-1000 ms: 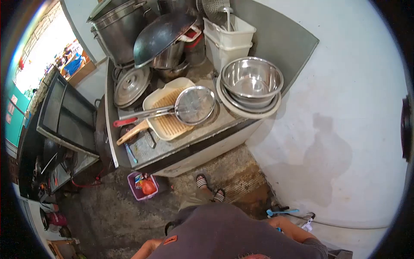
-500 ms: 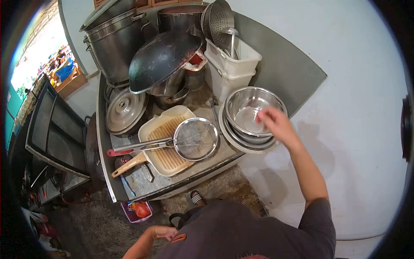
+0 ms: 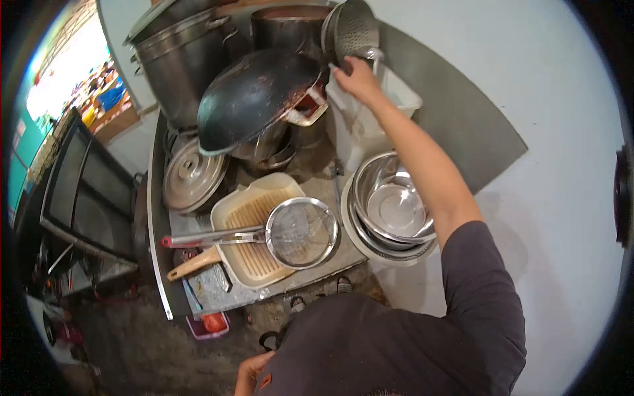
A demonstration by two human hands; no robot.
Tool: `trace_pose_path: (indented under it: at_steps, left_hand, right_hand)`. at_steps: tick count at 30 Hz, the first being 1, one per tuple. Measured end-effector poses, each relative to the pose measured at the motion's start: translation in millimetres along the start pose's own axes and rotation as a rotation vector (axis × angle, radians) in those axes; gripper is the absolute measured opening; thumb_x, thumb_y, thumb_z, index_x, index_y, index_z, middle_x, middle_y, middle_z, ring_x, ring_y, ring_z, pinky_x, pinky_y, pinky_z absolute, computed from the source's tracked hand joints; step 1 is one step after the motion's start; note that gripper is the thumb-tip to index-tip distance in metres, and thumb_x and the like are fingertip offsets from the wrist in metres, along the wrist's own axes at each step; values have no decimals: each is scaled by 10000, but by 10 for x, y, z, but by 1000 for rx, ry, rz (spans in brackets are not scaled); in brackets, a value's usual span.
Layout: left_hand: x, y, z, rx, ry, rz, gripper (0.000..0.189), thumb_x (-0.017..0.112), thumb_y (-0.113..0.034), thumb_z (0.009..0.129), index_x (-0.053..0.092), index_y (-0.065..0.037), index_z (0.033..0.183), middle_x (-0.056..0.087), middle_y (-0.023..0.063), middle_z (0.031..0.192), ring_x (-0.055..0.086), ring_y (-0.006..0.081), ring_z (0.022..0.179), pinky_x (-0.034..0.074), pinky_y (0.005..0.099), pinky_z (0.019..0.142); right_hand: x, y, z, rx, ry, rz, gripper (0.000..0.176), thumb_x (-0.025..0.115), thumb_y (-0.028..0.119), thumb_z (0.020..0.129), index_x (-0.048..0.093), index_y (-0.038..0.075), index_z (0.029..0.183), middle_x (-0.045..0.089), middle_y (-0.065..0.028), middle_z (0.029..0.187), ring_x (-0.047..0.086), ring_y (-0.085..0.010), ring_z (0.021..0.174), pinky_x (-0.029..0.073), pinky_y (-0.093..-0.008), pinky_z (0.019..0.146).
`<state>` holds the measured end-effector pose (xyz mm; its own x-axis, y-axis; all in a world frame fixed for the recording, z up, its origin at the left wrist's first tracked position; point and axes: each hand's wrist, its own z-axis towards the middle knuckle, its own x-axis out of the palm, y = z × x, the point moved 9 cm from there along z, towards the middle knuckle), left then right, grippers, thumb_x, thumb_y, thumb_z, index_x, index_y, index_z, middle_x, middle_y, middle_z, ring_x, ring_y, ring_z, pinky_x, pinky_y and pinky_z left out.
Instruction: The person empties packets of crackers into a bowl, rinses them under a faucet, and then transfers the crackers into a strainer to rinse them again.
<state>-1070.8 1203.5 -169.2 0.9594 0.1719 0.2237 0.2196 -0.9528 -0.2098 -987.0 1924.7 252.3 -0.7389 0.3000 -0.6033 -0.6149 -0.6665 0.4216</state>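
Observation:
My right hand (image 3: 357, 80) reaches over the far left corner of a white plastic bin (image 3: 370, 127). Its thumb and fingers are apart, and no object shows between them. Just behind the fingers are a ladle (image 3: 367, 53) and a perforated metal strainer (image 3: 356, 30). Beneath my right forearm sit nested steel bowls (image 3: 396, 210). My left hand (image 3: 255, 365) is low beside my waist, its fingers partly hidden by my dark shirt.
A blackened wok (image 3: 257, 96) rests tilted over pots. A fine-mesh sieve (image 3: 301, 232) lies across a cream grill pan (image 3: 254, 278). Tall stockpots (image 3: 188, 76) and a round lid (image 3: 193, 173) crowd the left. A purple basket (image 3: 209, 328) stands on the floor.
My right hand has moved from above the steel bowls up and left to the white bin. The view has shifted slightly, and my left hand has drawn closer to my body.

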Motion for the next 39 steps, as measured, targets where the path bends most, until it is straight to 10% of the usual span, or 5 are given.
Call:
trace_pose_path:
  at_steps: [11, 16, 21, 32, 39]
  left_hand:
    - [252, -698, -408, 252, -282, 275, 617, 614, -597, 926, 710, 7, 842, 718, 115, 797, 696, 140, 786, 555, 364, 670]
    - [328, -2180, -1451, 1120, -1049, 425, 275, 664, -224, 945, 647, 19, 816, 564, 166, 651, 589, 298, 558, 445, 377, 553]
    - [502, -3194, -1421, 1394, -1241, 796, 240, 724, -189, 853, 634, -16, 993, 630, 161, 1037, 601, 340, 1000, 475, 440, 853]
    - [70, -3973, -889, 1225, -1352, 1254, 401, 750, -389, 822, 696, -44, 1020, 609, 136, 1052, 562, 332, 1042, 395, 477, 938]
    - [-2, -4175, -701, 1299, -1204, 1038, 361, 736, -399, 844, 673, -53, 925, 637, 134, 945, 595, 334, 970, 416, 473, 884]
  right_hand:
    - [109, 125, 269, -28, 192, -71, 464, 613, 326, 904, 666, -32, 1193, 668, -261, 1185, 631, -398, 1136, 494, -440, 967]
    - [25, 198, 119, -20, 190, -15, 500, 612, 320, 914, 628, -75, 1219, 650, -265, 1223, 618, -384, 1159, 478, -424, 991]
    - [-161, 224, -47, -56, 179, -17, 444, 603, 284, 930, 639, -38, 1234, 657, -235, 1231, 624, -364, 1153, 477, -418, 993]
    - [-412, -417, -189, 159, 268, -40, 412, 605, 300, 950, 664, -6, 1219, 706, -186, 1115, 695, -267, 984, 542, -390, 885]
    - [-285, -769, -128, -105, 230, -50, 480, 623, 465, 922, 698, 83, 1203, 739, -117, 988, 684, -221, 898, 518, -334, 817]
